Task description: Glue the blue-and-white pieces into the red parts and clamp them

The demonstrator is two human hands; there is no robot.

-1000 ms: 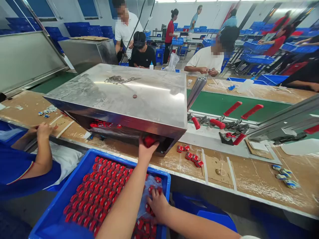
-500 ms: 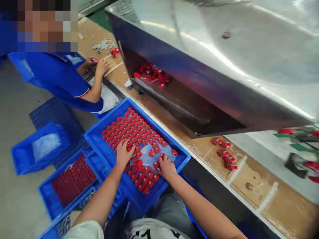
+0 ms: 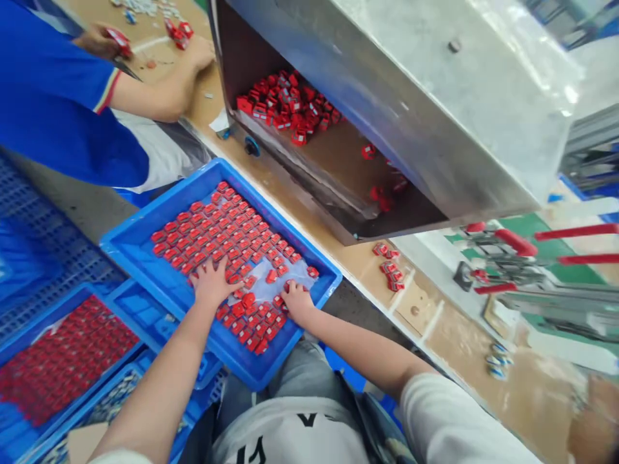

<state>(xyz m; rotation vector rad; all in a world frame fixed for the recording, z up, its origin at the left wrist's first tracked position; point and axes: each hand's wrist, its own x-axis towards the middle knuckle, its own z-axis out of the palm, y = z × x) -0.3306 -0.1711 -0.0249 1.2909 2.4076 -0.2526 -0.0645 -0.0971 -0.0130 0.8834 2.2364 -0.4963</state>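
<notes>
In front of me a blue plastic tray (image 3: 135, 238) holds small red plastic pieces (image 3: 213, 235) in slanting, close-set rows. My left hand (image 3: 211, 283) lies over the lower edge of the rows, fingers spread, thumb toward the looser pieces. My right hand (image 3: 297, 301) is at the tray's right side, its curled fingertips closed on a small red piece (image 3: 289, 285) that they partly hide. Between the hands, a clear plastic sheet (image 3: 264, 290) shows on the tray bottom with a few scattered pieces. A separate cluster of red pieces (image 3: 256, 327) sits near the tray's front side.
A metal hood (image 3: 387, 116) overhangs the brown bench, with a heap of red pieces (image 3: 294, 106) inside. Several red pieces (image 3: 391, 274) lie on the bench at right. At left works a person in a blue shirt (image 3: 62, 109). Another tray of red pieces (image 3: 72, 348) stands lower left.
The view has shifted and tilted, so the tray and both hands appear further left and more of the hood's inside shows. Both hands keep nearly the same places over the tray.
</notes>
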